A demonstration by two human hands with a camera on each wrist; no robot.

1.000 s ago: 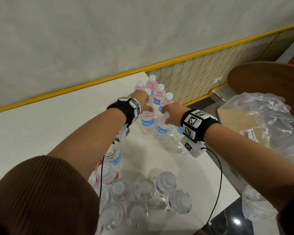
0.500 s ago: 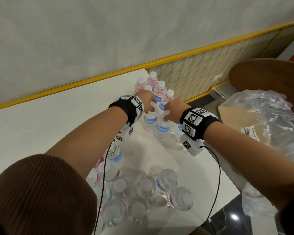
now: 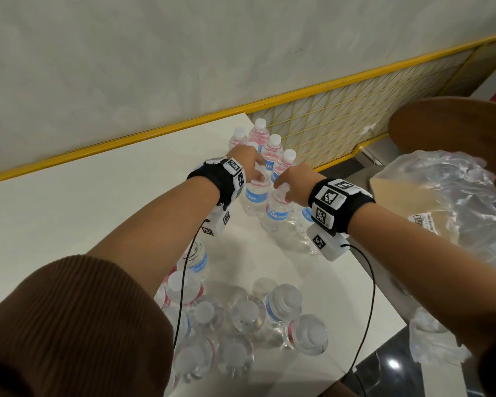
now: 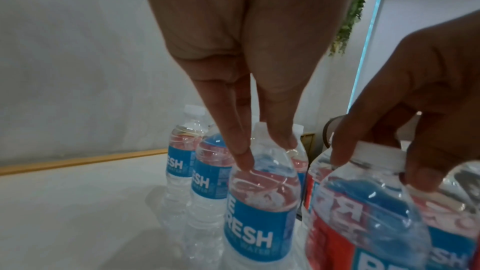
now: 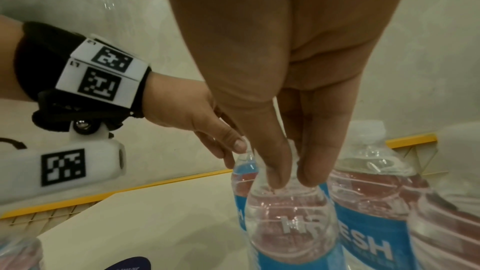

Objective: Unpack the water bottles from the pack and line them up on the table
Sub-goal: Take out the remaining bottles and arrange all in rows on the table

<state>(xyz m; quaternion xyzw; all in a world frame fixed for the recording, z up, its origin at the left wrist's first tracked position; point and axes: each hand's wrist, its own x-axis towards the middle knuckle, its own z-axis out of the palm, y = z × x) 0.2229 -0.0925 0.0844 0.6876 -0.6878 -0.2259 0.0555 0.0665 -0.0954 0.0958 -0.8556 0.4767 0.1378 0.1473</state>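
My left hand point(image 3: 245, 164) pinches the neck of one bottle point(image 3: 255, 196) and my right hand point(image 3: 294, 183) pinches the neck of another point(image 3: 278, 209), both standing on the worktop point(image 3: 69, 213) at the near end of the far row point(image 3: 265, 144). I judge this the placing step. Next I let go cleanly, then reach for the loose bottles point(image 3: 241, 319) nearest me.

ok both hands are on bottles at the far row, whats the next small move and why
Probably let go of both. The left hand and the right hand each pinch the neck of a bottle that seems to stand upright on the table beside the far row. Then reach back to the unsorted bottles near the body.
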